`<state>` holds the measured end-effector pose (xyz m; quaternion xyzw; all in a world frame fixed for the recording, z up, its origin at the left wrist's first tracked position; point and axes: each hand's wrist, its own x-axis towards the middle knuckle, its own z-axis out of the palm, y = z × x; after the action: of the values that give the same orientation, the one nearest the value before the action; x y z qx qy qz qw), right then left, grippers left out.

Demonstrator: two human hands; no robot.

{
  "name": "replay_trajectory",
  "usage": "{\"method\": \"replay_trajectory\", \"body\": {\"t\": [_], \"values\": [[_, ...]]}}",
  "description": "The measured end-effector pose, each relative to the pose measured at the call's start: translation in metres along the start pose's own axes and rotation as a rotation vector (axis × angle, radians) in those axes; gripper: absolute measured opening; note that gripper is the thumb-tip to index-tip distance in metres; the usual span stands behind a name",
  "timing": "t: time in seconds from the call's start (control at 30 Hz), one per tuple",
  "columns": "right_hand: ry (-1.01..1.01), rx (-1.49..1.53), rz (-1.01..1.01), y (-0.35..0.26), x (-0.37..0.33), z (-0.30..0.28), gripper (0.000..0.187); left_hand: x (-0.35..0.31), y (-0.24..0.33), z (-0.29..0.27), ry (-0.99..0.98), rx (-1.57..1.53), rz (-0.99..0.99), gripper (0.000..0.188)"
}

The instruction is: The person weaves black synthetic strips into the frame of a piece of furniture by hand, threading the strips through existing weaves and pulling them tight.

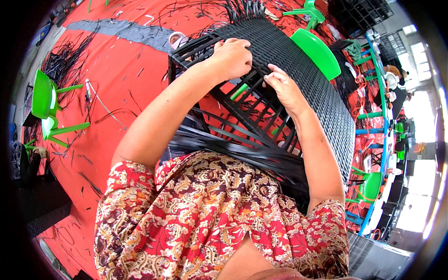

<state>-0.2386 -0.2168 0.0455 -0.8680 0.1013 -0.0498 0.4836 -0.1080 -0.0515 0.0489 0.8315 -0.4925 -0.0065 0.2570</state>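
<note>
A: Biggest first: where to look?
B: At 1 black woven frame (298, 56) just beyond the patterned shirt (219, 210), with bare slats (252, 123) on the near side
A: Step in hand?
B: Probably weaving; next, presumably calling for a firm pinch and careful threading between slats
A: Counting the rest?
B: At least 3 green chairs (41, 94); black strips (219, 143) beyond counting, bunched between shirt and slats; lastly 2 hands: left hand (233, 58) curled over the frame, right hand (283, 87) loosely bent beside the slats; cannot tell about any strip pinched in either
</note>
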Motion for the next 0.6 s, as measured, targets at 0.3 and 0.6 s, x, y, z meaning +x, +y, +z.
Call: {"method": "replay_trajectory", "body": {"t": [0.3,0.6], "values": [[-0.003,0.086,0.085,-0.01,-0.015,-0.002,0.02,0.011,-0.004,0.007,-0.349,0.062,0.034,0.025],[0.243,-0.354,-0.211,-0.013,-0.011,0.002,0.017,0.009,-0.01,0.026,-0.05,-0.231,0.08,0.015]]}}
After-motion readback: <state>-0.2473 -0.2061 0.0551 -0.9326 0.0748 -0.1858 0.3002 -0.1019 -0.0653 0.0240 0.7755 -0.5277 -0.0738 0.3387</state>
